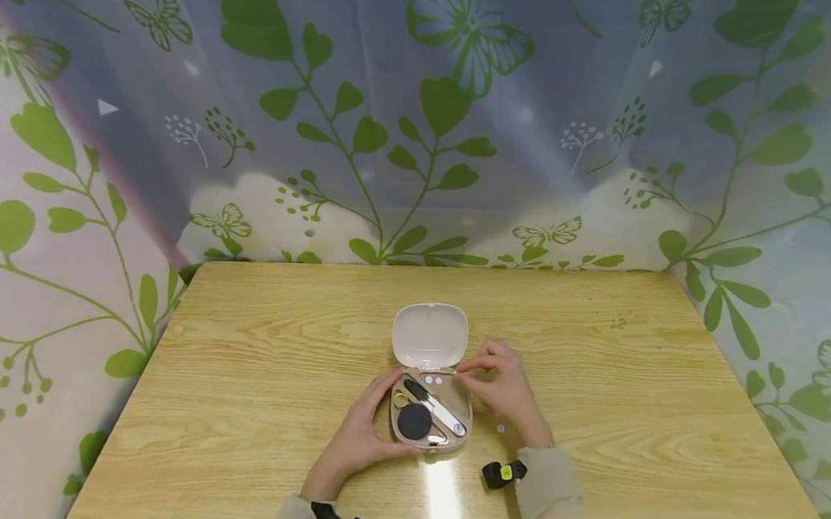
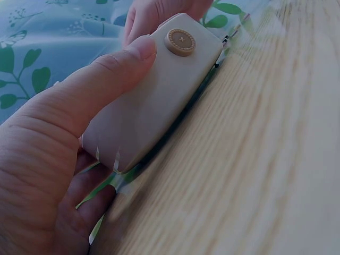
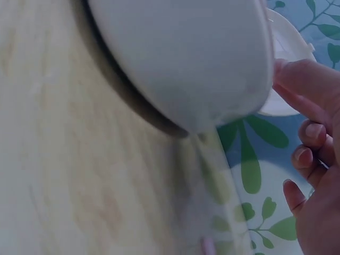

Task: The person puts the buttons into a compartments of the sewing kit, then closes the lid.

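Note:
A beige sewing-kit case (image 1: pixel 467 436) lies on the table with its white lid (image 1: pixel 430 337) raised. My left hand (image 1: pixel 367 429) grips its left side, thumb along the front wall near a round button-shaped clasp (image 2: pixel 181 42). Inside are a black-and-white slender tool (image 1: pixel 437 410), a black disc (image 1: pixel 414 422), a gold ring-shaped piece (image 1: pixel 401 400) and two small buttons (image 1: pixel 433 381), one white and one pink. At the back right corner, my right hand (image 1: pixel 504 382) brings thumb and forefinger together by the rim; anything between them is too small to make out.
A small pale button (image 1: pixel 501 429) lies on the wooden table (image 1: pixel 272 346), right of the case under the right wrist. Behind the table hangs a leaf-patterned cloth (image 1: pixel 364 167). Each wrist wears a black camera (image 1: pixel 500 474).

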`<state>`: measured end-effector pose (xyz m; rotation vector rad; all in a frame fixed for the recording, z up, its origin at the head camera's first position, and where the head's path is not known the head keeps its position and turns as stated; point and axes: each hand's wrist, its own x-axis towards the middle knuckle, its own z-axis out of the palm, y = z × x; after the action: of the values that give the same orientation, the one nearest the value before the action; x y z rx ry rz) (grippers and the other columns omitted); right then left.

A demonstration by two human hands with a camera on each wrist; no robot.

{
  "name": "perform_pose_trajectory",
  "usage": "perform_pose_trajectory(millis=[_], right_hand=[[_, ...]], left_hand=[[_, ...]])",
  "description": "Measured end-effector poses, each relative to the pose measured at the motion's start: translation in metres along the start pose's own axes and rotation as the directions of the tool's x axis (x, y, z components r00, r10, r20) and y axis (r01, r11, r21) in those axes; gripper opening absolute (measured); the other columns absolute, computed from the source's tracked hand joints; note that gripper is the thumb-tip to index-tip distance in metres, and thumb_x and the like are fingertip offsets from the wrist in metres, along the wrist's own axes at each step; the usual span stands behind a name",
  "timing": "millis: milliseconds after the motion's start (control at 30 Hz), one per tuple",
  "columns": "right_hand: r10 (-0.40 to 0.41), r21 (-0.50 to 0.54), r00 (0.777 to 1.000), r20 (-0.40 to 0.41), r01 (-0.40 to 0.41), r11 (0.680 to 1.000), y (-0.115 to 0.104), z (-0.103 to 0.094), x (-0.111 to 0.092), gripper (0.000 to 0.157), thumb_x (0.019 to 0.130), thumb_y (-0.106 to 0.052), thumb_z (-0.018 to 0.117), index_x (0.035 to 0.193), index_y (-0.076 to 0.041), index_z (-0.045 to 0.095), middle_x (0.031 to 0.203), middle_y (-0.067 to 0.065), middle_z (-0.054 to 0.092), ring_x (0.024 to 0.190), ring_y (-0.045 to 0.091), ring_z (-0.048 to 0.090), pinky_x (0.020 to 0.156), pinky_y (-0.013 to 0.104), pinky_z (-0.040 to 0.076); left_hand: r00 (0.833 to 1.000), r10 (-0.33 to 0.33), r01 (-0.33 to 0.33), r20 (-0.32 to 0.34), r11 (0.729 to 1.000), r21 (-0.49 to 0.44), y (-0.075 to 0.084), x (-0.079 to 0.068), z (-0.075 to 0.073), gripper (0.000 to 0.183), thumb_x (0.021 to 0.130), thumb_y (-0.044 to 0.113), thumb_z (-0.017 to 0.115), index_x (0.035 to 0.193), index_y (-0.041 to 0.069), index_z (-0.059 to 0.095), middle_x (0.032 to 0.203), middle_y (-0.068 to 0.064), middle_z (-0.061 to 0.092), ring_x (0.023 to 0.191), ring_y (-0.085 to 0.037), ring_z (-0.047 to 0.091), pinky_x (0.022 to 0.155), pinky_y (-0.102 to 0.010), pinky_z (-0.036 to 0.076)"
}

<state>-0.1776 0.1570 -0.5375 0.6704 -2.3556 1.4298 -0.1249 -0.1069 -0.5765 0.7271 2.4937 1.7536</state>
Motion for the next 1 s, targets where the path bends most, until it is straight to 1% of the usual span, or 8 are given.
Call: perform_pose_trajectory(millis=[167, 267, 333, 467, 567, 733, 900, 1000], right_hand=[[0.053, -0.016, 0.998, 0.028, -0.053, 0.998, -0.004, 0.006, -0.001, 0.014, 0.071, -0.004, 0.087, 0.076, -0.014, 0.078, 0.073, 0.001, 0.054, 0.075, 0.012, 0.044, 0.083, 0.035, 0.029], [0.069, -0.032, 0.997, 0.037, -0.067, 0.997, -0.005, 0.009, -0.002, 0.013, 0.072, -0.006, 0.087, 0.076, -0.014, 0.078, 0.074, 0.0, 0.053, 0.077, 0.013, 0.044, 0.087, 0.041, 0.026], [0.076, -0.05, 0.996, 0.044, -0.074, 0.996, -0.005, 0.011, -0.003, 0.013, 0.072, -0.007, 0.087, 0.077, -0.015, 0.078, 0.074, 0.0, 0.05, 0.078, 0.013, 0.043, 0.087, 0.042, 0.024], [0.065, -0.076, 0.997, 0.051, -0.061, 0.995, -0.004, 0.014, -0.004, 0.012, 0.073, -0.009, 0.087, 0.077, -0.016, 0.078, 0.074, 0.001, 0.048, 0.08, 0.013, 0.041, 0.084, 0.04, 0.022], [0.031, -0.094, 0.998, 0.048, -0.026, 0.995, -0.001, 0.015, -0.005, 0.013, 0.072, -0.008, 0.088, 0.076, -0.016, 0.078, 0.074, -0.001, 0.049, 0.079, 0.012, 0.041, 0.082, 0.038, 0.023], [-0.02, -0.118, 0.999, 0.042, 0.025, 0.993, 0.001, 0.016, -0.005, 0.015, 0.07, -0.009, 0.09, 0.076, -0.016, 0.078, 0.074, -0.006, 0.048, 0.076, 0.009, 0.041, 0.078, 0.036, 0.024], [-0.023, -0.112, 0.999, 0.048, 0.028, 0.993, 0.002, 0.016, -0.006, 0.014, 0.071, -0.01, 0.09, 0.078, -0.015, 0.079, 0.074, -0.005, 0.047, 0.076, 0.009, 0.04, 0.078, 0.035, 0.023], [-0.023, -0.104, 0.998, 0.051, 0.029, 0.994, 0.002, 0.015, -0.006, 0.013, 0.072, -0.01, 0.089, 0.079, -0.016, 0.079, 0.074, -0.004, 0.048, 0.076, 0.01, 0.04, 0.078, 0.036, 0.023]], left_hand=[[1.0, 0.003, -0.003, -0.005, 1.0, -0.002, 0.001, 0.0, 0.0, 0.115, 0.058, 0.029, 0.098, 0.154, 0.019, 0.035, 0.153, 0.001, 0.04, 0.142, -0.023, 0.035, 0.118, -0.047, 0.029], [1.0, 0.011, -0.011, -0.015, 1.0, -0.016, 0.001, 0.0, 0.001, 0.116, 0.057, 0.025, 0.099, 0.153, 0.017, 0.036, 0.153, -0.003, 0.041, 0.142, -0.026, 0.036, 0.117, -0.05, 0.029], [1.0, 0.019, -0.02, -0.019, 1.0, -0.016, 0.001, 0.0, 0.001, 0.116, 0.056, 0.023, 0.099, 0.153, 0.016, 0.036, 0.153, -0.006, 0.041, 0.141, -0.029, 0.037, 0.116, -0.052, 0.029], [1.0, 0.011, -0.011, -0.012, 1.0, 0.006, 0.001, -0.001, 0.001, 0.115, 0.058, 0.027, 0.098, 0.154, 0.016, 0.035, 0.153, -0.005, 0.04, 0.142, -0.028, 0.036, 0.116, -0.051, 0.03], [1.0, -0.002, 0.002, -0.002, 1.0, 0.015, 0.001, -0.001, 0.001, 0.115, 0.059, 0.032, 0.097, 0.154, 0.018, 0.035, 0.153, 0.0, 0.04, 0.142, -0.023, 0.035, 0.117, -0.048, 0.03], [1.0, -0.003, 0.003, 0.0, 1.0, 0.019, 0.001, -0.001, 0.0, 0.114, 0.06, 0.04, 0.095, 0.154, 0.019, 0.035, 0.152, 0.004, 0.041, 0.141, -0.02, 0.037, 0.117, -0.048, 0.03], [1.0, -0.016, 0.016, 0.0, 1.0, 0.019, 0.001, -0.001, -0.001, 0.114, 0.06, 0.042, 0.095, 0.154, 0.02, 0.035, 0.151, 0.007, 0.041, 0.141, -0.017, 0.037, 0.118, -0.044, 0.029], [1.0, -0.016, 0.016, 0.0, 1.0, 0.019, 0.001, -0.001, -0.001, 0.114, 0.06, 0.042, 0.095, 0.154, 0.02, 0.035, 0.151, 0.007, 0.041, 0.141, -0.017, 0.037, 0.118, -0.044, 0.029]])
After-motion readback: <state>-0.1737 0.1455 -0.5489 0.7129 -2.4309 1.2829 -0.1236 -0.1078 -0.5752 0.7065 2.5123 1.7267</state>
